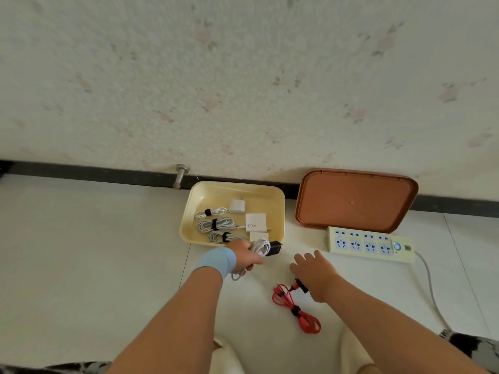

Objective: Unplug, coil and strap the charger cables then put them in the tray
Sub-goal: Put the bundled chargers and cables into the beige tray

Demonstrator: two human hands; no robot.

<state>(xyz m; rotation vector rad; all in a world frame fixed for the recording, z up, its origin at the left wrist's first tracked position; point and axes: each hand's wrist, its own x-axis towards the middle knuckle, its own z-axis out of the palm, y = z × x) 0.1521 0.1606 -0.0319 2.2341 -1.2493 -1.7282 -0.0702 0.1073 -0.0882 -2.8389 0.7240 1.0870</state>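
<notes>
My left hand [244, 255] grips a coiled white cable [261, 246] with a black charger plug [275, 248] at the near edge of the yellow tray [278, 211]. In the tray lie three white coils, each bound with a black strap [214, 224], and white charger bricks [254, 222]. My right hand [314, 271] rests flat on the floor, fingers spread, over the black end of a red cable [297, 310]. That red cable is coiled and bound with a black strap. The power strip [370, 245] has no plugs in its sockets.
An empty brown tray [353, 201] leans by the wall behind the power strip. The strip's grey cord [432, 290] runs toward the lower right. A metal door stop [180, 176] sticks out of the dark skirting. My knees show at the bottom edge.
</notes>
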